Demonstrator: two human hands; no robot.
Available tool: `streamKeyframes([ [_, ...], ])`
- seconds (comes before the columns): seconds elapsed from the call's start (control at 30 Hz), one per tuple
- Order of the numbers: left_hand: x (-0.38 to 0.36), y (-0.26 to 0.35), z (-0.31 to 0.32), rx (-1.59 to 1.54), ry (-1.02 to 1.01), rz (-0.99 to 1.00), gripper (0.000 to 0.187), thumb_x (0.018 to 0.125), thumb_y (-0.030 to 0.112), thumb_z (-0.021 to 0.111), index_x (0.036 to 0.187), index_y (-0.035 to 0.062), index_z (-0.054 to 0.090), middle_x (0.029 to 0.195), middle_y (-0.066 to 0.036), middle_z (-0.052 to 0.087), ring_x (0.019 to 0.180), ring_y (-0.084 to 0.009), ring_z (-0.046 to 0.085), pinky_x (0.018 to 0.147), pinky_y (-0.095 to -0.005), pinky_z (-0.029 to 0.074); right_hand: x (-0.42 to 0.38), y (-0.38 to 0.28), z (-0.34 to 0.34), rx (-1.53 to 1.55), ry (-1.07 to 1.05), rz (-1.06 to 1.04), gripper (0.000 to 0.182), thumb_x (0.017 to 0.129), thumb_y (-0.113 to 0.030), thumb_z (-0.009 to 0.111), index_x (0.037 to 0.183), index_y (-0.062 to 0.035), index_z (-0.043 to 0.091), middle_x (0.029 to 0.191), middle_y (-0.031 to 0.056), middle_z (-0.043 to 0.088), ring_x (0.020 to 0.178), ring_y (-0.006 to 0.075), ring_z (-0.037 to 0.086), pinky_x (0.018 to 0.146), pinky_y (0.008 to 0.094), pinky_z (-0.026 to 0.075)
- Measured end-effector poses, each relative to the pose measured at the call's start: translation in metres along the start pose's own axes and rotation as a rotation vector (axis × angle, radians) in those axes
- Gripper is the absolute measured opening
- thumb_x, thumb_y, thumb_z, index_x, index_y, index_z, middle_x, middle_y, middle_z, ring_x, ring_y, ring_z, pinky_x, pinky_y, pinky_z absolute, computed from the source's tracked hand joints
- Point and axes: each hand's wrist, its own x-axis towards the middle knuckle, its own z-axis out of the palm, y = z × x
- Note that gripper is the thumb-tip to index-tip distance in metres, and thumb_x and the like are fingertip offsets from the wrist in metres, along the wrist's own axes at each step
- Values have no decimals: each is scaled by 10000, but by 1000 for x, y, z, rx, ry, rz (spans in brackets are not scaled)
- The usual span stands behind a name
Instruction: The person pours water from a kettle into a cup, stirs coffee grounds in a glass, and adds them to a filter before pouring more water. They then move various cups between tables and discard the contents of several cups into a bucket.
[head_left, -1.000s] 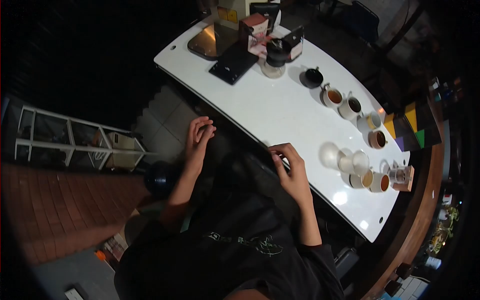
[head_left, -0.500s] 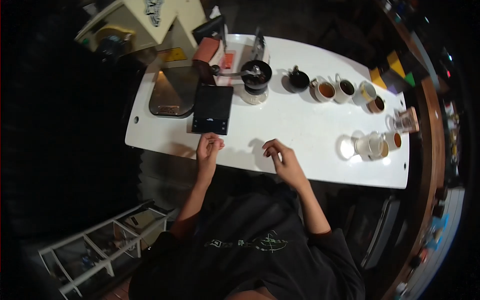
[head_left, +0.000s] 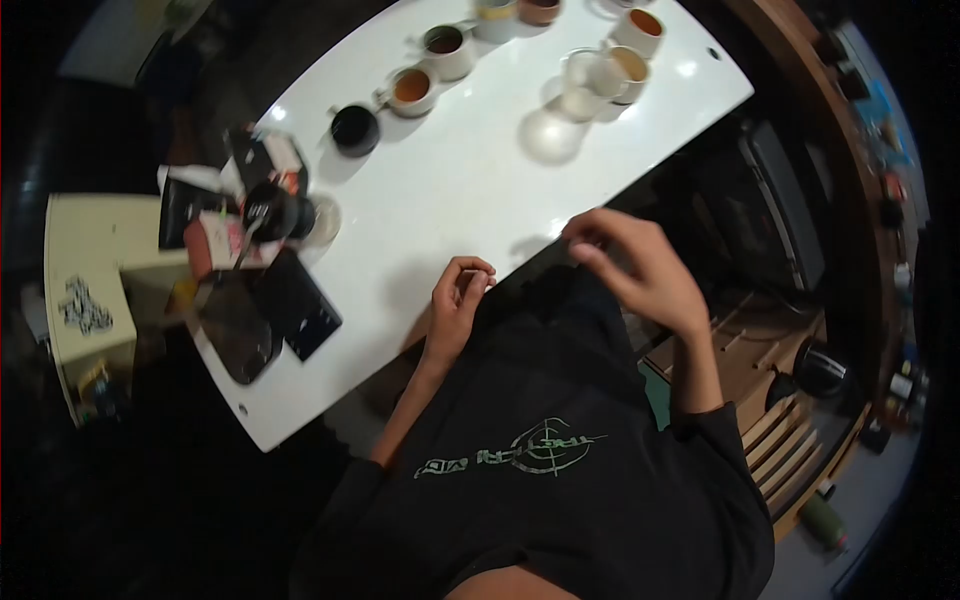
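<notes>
My left hand (head_left: 460,300) hovers by the near edge of the white table (head_left: 450,210), fingers loosely curled, thumb slightly apart, nothing visible in it. Off the table edge to the right is my right hand (head_left: 645,270), its fingers bent and thumb separate, also holding nothing I can see. Left of my left hand lies a flat black digital scale (head_left: 300,305). Behind the scale stands a manual coffee grinder (head_left: 275,215) with a crank and a clear base. Beyond my right hand are a clear glass vessel (head_left: 585,85) and a cup of pale brown liquid (head_left: 630,72).
A black cup (head_left: 355,130), a cup of amber liquid (head_left: 410,90) and a white mug (head_left: 447,52) line the far side. Packages (head_left: 215,240) crowd the left end beside a dark metallic plate (head_left: 235,330). A slatted wooden chair (head_left: 780,450) stands at right.
The view has swung right, so the table appears rotated and its cups nearer. My right hand has moved off over the table's edge; my left hand stays loosely curled by the edge.
</notes>
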Motion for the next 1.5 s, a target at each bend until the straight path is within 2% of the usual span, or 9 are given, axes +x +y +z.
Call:
streamKeyframes([
  [0.03, 10, 5, 13, 7, -38, 5, 132, 998, 133, 547, 1050, 15, 571, 966, -42, 620, 918, -104, 583, 866, -258, 461, -7, 4, -24, 22, 127, -9, 198, 911, -131, 625, 1050, 10, 615, 812, 137, 626, 742, 234, 621, 728, 317, 487],
  [0.1, 31, 14, 41, 17, -199, 24, 135, 1001, 140, 544, 1044, 15, 571, 969, -42, 618, 922, -103, 580, 875, -258, 455, -5, 26, -81, -5, 326, 8, 211, 923, -149, 621, 1062, 9, 618, 802, 86, 628, 756, 125, 602, 722, 284, 478],
  [0.23, 75, 37, 106, 75, -298, 50, 130, 997, 137, 550, 1022, 10, 563, 951, -43, 591, 925, -120, 570, 883, -262, 443, 51, 120, -195, 73, 604, -16, 298, 938, -185, 652, 1173, -11, 595, 920, 70, 674, 888, 113, 632, 810, 263, 502],
  [0.4, 124, 48, 187, 70, -187, -13, 136, 991, 122, 553, 1034, -7, 558, 950, -57, 573, 916, -129, 561, 882, -264, 436, 204, 255, -298, -70, 755, -138, 657, 819, -423, 770, 1241, 24, 538, 1179, 190, 622, 1071, 277, 635, 908, 364, 516],
  [0.5, 141, 56, 225, 74, -140, -28, 148, 992, 123, 550, 1049, -13, 557, 946, -60, 571, 919, -131, 560, 877, -266, 438, 284, 298, -307, -235, 719, -302, 883, 725, -452, 825, 1317, 56, 412, 1262, 284, 509, 1203, 394, 523, 1003, 434, 445],
  [0.63, 162, 57, 259, 93, -78, -41, 186, 993, 170, 555, 1044, -8, 561, 940, -67, 575, 909, -152, 573, 869, -281, 447, 324, 327, -294, -290, 738, -289, 998, 660, -464, 863, 1352, 54, 365, 1269, 294, 482, 1184, 448, 507, 1012, 464, 425],
  [0.83, 182, 61, 279, 164, -88, -100, 229, 988, 224, 570, 1021, -3, 570, 927, -73, 584, 895, -167, 595, 861, -293, 453, 325, 318, -286, -129, 712, -102, 1062, 672, -313, 880, 1438, 30, 231, 1325, 288, 445, 1210, 434, 476, 1031, 465, 409],
  [1.2, 190, 80, 283, 120, -215, -151, 275, 950, 247, 639, 1042, -4, 574, 962, -70, 576, 932, -159, 592, 875, -290, 458, 309, 277, -314, 5, 727, -191, 827, 703, -274, 860, 1299, 36, 378, 1196, 274, 537, 1157, 388, 537, 995, 427, 442],
  [1.5, 198, 116, 285, 128, -306, 308, 530, 807, 296, 805, 1141, -15, 535, 1091, -128, 552, 1035, -226, 580, 969, -339, 437, 186, 158, -378, -143, 851, -300, 789, 683, -270, 874, 1269, 5, 422, 1072, 203, 607, 979, 318, 646, 880, 376, 528],
])
